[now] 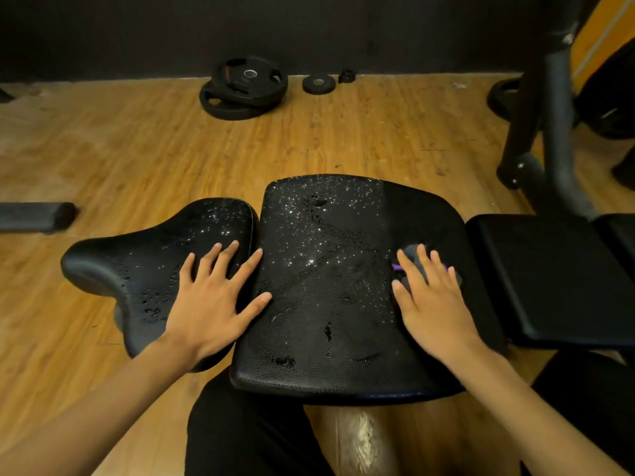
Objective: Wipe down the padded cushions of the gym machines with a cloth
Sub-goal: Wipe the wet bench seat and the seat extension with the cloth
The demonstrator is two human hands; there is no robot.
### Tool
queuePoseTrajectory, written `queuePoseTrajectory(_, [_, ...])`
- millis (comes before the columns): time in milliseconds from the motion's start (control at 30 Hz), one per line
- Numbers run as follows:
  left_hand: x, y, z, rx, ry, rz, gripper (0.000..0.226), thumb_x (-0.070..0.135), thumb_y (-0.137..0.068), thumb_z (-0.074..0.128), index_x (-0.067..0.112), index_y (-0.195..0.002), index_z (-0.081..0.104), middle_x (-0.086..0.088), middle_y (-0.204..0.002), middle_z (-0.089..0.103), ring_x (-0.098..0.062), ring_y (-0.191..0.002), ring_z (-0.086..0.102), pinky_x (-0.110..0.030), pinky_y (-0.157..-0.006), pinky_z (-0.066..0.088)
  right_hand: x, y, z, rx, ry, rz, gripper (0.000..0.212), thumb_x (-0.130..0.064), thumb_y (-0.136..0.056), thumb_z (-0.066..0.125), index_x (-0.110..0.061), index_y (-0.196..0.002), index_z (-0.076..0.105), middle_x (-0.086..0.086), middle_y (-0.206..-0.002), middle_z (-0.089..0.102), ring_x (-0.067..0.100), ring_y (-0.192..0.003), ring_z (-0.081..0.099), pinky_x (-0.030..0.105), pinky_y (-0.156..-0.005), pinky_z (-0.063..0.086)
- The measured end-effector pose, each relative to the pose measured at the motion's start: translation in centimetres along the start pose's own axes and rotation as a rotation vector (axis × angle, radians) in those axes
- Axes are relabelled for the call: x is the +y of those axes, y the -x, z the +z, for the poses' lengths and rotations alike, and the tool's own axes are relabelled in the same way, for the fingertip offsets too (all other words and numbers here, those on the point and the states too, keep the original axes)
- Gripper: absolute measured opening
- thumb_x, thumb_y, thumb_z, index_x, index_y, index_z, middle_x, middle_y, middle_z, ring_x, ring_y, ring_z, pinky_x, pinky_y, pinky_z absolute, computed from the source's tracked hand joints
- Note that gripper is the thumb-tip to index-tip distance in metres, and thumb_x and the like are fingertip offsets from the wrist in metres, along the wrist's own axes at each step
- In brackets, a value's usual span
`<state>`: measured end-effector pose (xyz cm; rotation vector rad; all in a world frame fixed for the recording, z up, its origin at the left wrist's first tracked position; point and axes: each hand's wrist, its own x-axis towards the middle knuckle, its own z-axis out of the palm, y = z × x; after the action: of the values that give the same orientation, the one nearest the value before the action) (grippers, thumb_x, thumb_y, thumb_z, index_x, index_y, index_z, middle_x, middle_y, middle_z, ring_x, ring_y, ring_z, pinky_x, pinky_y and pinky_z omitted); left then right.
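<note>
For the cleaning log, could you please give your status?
Left grip flat, bridging saddle cushion and centre cushion. Right grip pressing grey cloth on the latter. Droplets left of cloth. No obstruction.

Wide black padded cushion (pixel 330 297) lies flat at centre, beaded with droplets except a matte strip on its right. Smaller saddle-shaped cushion (pixel 137 269) sits just left, also wet. Grey cloth (pixel 409 251) with a purple bit is bunched on the wide cushion's right part, under the right hand (pixel 433 300).

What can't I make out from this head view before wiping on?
Head view:
Cloth: mostly hidden under the right hand; size unclear.
Machine frame: cut off by top and right edges.
Small black piece, far back: too small to identify.
Flat pad: cut off at the right edge.
</note>
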<state>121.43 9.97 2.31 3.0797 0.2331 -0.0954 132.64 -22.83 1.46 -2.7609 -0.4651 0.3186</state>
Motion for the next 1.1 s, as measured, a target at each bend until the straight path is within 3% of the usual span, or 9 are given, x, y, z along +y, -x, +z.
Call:
queuePoseTrajectory(100, [0.3,-0.3,0.0,-0.012,-0.014,0.013,0.078,0.081,-0.098,0.013,0.041,-0.164,0.02,-0.013,-0.164,0.036,-0.038,-0.154,0.025,-0.066,-0.122,0.018,-1.2,6.3,0.4,-0.057,0.073,-0.002,0.069,-0.066,-0.089,-0.01,-0.041,-0.153,-0.012,-0.009,-0.164,-0.02,0.012,-0.152,-0.025,0.032,-0.121,-0.018])
queuePoseTrajectory(167, [0.3,-0.6,0.2,-0.002,-0.034,0.015,0.077,0.079,-0.098,0.014,0.04,-0.164,0.022,-0.014,-0.162,0.037,-0.039,-0.153,0.027,-0.068,-0.12,0.02,-1.1,6.2,0.3,-0.094,0.101,0.003,0.07,-0.066,-0.086,-0.014,-0.042,-0.152,-0.015,-0.01,-0.162,-0.024,0.012,-0.151,-0.028,0.031,-0.119,-0.02])
queuePoseTrajectory(300, [0.3,-0.7,0.2,-0.01,-0.048,0.019,0.076,0.075,-0.099,0.015,0.038,-0.164,0.025,-0.015,-0.161,0.038,-0.041,-0.151,0.029,-0.069,-0.118,0.022,0.0,-3.1,0.1,0.049,0.049,-0.016,0.061,-0.053,-0.107,0.017,-0.032,-0.163,0.005,0.0,-0.171,-0.01,0.02,-0.156,-0.015,0.039,-0.125,-0.012])
queuePoseTrajectory(467, [0.5,-0.6,0.1,-0.006,-0.048,0.018,0.077,0.075,-0.099,0.013,0.037,-0.164,0.025,-0.016,-0.16,0.039,-0.041,-0.15,0.03,-0.07,-0.118,0.024,-0.4,-12.4,-1.9,-0.011,0.042,0.056,0.062,-0.053,-0.109,0.019,-0.03,-0.164,0.003,0.005,-0.171,-0.011,0.027,-0.157,-0.014,0.047,-0.126,-0.008])
queuePoseTrajectory(633, [0.5,-0.5,0.2,-0.002,-0.053,0.031,0.078,0.075,-0.099,0.014,0.035,-0.165,0.024,-0.019,-0.159,0.039,-0.044,-0.149,0.031,-0.071,-0.117,0.024,-0.4,1.6,0.0,0.015,0.166,0.035,0.063,-0.07,-0.099,0.004,-0.049,-0.158,-0.005,-0.01,-0.167,-0.014,0.031,-0.155,-0.021,0.058,-0.113,-0.026])
queuePoseTrajectory(767, [0.5,-0.6,0.1,-0.008,-0.045,0.027,0.078,0.075,-0.099,0.016,0.035,-0.164,0.025,-0.018,-0.159,0.039,-0.043,-0.15,0.03,-0.069,-0.118,0.021,0.5,6.5,-0.1,-0.11,0.164,-0.036,0.071,-0.071,-0.085,-0.014,-0.051,-0.153,-0.012,-0.004,-0.169,-0.016,0.024,-0.153,-0.026,0.042,-0.123,-0.017])
queuePoseTrajectory(833, [0.6,-0.6,0.0,-0.017,-0.044,0.017,0.077,0.075,-0.099,0.016,0.035,-0.164,0.026,-0.018,-0.159,0.039,-0.043,-0.15,0.029,-0.068,-0.118,0.02,0.8,3.5,-0.1,-0.047,0.13,-0.053,0.069,-0.068,-0.09,-0.007,-0.049,-0.157,-0.005,0.0,-0.17,-0.015,0.025,-0.155,-0.021,0.04,-0.124,-0.014])
queuePoseTrajectory(933, [0.7,-0.6,-0.1,-0.025,-0.045,0.01,0.077,0.074,-0.099,0.015,0.036,-0.164,0.025,-0.017,-0.16,0.038,-0.042,-0.15,0.029,-0.067,-0.119,0.02,0.7,-4.5,-0.2,0.041,0.099,-0.037,0.059,-0.061,-0.104,0.013,-0.046,-0.161,0.005,0.003,-0.171,-0.014,0.032,-0.156,-0.018,0.048,-0.126,-0.008])
queuePoseTrajectory(1100, [0.7,-0.6,-0.1,-0.044,-0.072,0.01,0.076,0.073,-0.1,0.009,0.036,-0.165,0.021,-0.017,-0.161,0.037,-0.043,-0.151,0.028,-0.067,-0.119,0.02,-0.3,-11.5,-1.8,-0.043,0.067,0.02,0.057,-0.057,-0.107,0.02,-0.045,-0.161,0.006,-0.001,-0.172,-0.009,0.035,-0.156,-0.012,0.054,-0.126,-0.004])
